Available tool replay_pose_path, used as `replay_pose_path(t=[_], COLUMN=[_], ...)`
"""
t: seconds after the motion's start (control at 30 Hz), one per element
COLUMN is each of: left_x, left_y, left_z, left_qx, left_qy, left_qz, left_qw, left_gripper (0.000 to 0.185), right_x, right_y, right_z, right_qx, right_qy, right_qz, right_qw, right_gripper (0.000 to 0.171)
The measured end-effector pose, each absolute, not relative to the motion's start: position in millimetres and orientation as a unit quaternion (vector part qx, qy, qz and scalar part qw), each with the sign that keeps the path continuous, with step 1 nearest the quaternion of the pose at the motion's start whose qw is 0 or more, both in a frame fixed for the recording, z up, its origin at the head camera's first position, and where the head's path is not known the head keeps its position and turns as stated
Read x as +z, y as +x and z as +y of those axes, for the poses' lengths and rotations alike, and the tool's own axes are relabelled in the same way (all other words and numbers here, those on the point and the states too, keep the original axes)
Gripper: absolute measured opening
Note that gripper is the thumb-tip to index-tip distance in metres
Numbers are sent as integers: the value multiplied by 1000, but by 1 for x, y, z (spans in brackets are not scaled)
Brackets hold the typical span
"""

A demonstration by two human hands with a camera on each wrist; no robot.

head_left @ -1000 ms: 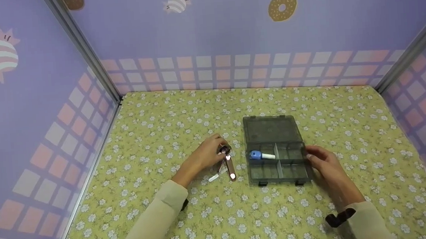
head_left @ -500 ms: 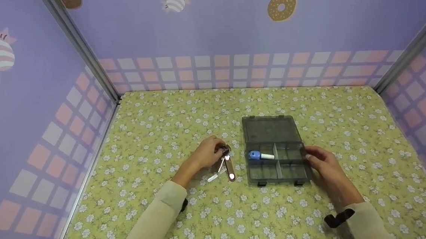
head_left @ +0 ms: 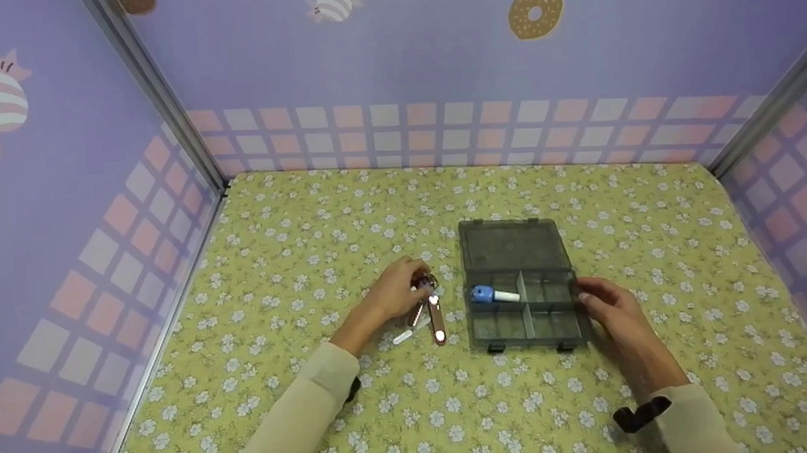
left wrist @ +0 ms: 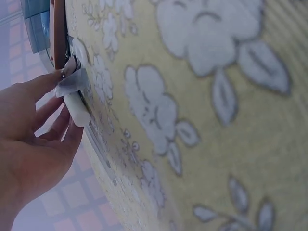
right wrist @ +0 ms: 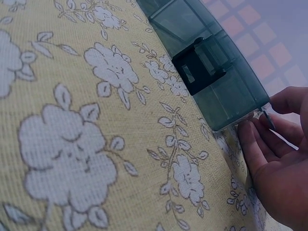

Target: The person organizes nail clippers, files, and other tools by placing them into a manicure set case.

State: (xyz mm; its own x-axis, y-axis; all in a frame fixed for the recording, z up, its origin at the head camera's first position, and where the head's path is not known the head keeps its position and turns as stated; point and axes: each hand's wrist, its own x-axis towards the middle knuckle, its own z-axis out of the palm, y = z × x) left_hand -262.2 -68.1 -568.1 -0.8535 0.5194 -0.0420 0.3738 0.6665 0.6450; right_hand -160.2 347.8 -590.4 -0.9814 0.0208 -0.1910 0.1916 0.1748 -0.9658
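My left hand (head_left: 402, 288) is curled over a small cluster of things on the cloth, left of the box. Its thumb and fingers pinch the ring end of a brown strip (head_left: 438, 320) with shiny round spots. In the left wrist view a clear flap and a white rounded stick (left wrist: 77, 110) lie against those fingers. A smoky grey compartment box (head_left: 556, 322) stands with its lid (head_left: 516, 243) laid back. Inside, in the far left compartment, lies a small bottle (head_left: 483, 294) with a blue body and white cap. My right hand (head_left: 615, 311) grips the box's right edge.
A short white stick (head_left: 403, 337) lies on the flowered cloth (head_left: 304, 226) near the brown strip. Dividers (head_left: 526, 310) split the box, and two latches (head_left: 496, 348) face the front. Purple walls (head_left: 392, 57) with grey corner posts enclose the table.
My left fingers shift slightly around the ring end, and the piece hanging beneath them turns a little. The right hand and the box stay in place.
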Motion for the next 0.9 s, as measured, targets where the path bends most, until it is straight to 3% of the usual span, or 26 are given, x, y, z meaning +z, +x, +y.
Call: replay_pose_path(t=[0.47, 0.9], left_x=[-563, -570], left_y=[-263, -259], left_z=[-77, -62], left_qx=[345, 312], left_qy=[262, 213], left_qz=[888, 918], left_qw=[155, 119], left_gripper=[31, 40], right_x=[-591, -592], right_y=[-160, -160], right_z=[347, 347], right_qx=[-666, -637], right_qy=[79, 69], right_qz=[739, 765], right_qw=[62, 55], right_gripper=[49, 48])
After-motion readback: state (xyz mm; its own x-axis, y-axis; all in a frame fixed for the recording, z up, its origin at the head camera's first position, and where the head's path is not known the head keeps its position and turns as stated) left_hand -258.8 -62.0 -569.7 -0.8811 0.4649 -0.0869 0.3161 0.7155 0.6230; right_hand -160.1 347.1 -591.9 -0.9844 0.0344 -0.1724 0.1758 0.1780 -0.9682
